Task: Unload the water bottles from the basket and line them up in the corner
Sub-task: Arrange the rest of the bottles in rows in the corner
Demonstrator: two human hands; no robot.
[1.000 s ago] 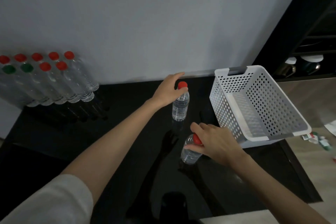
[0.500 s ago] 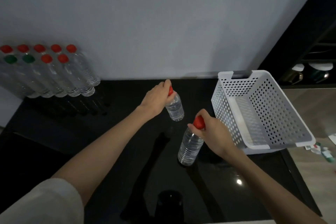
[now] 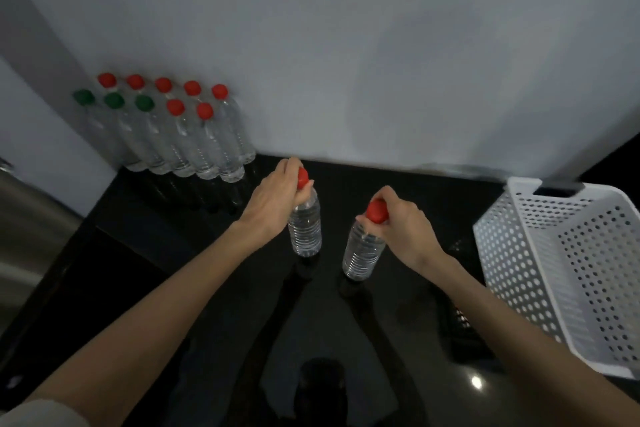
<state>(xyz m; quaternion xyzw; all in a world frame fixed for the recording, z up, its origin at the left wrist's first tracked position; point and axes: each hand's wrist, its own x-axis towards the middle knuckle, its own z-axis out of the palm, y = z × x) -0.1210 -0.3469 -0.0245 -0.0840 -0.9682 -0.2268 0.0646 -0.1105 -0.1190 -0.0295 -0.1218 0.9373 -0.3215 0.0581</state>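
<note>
- Left hand curls round the red cap of the left bottle, mid-frame.
- Right hand clamps the cap of the right bottle, just beside.
- Lined bottles stand in two rows, upper left.
- Basket sits at the right edge.

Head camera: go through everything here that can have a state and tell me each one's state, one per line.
Left hand: grips the top of a bottle.
Left-hand bottle: red cap on, upright.
Right hand: grips the top of a bottle.
Right-hand bottle: red cap on, slightly tilted.
Basket: open top, no bottle showing inside.
Corner bottles: ten, all capped, standing in two rows.
</note>
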